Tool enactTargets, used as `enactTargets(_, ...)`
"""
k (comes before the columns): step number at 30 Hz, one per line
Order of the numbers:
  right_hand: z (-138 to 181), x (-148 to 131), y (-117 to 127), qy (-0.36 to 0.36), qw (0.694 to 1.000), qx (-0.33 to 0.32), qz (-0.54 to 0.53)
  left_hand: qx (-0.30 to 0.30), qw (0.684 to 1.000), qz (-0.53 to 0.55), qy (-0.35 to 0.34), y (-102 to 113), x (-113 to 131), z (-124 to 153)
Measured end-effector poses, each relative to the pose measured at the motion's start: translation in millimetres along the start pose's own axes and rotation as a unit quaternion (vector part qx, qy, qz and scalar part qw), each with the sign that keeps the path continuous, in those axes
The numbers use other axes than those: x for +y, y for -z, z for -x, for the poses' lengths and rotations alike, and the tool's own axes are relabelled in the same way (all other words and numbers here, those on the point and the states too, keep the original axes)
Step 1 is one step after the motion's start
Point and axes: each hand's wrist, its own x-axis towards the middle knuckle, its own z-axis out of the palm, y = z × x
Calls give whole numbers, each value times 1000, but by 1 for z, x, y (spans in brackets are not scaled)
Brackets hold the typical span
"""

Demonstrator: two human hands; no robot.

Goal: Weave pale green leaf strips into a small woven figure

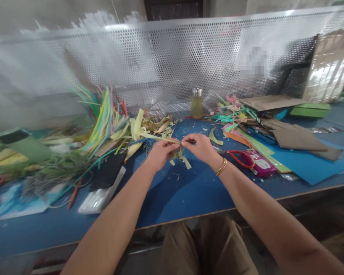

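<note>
You get dull, greyish light, glare on the perforated screen [189,49], soft shadow on the blue tabletop [194,196], and blur smearing your left edge.

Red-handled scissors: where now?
Head view, right of centre: the scissors lie on the blue table, just right of the right hand, handles at the purple box's left end.

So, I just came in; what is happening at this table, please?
A person sits at a blue table, working with both bare hands. The left hand pinches a small bunch of pale green strips; the right hand's fingertips are pinched close by its top, though their exact grip is too small to make out. Red-handled scissors lie beside the right wrist, and more pale strips are heaped beyond the left hand.
</note>
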Motion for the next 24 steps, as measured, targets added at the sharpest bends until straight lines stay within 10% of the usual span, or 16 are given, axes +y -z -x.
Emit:
enactTargets(10,10,-15,-13,105,969,49,218,58,995,-62,-50,-11,-8,0)
enactTargets(24,3,-1,5,87,982,63,152,-16,995,79,52,11,0,-2)
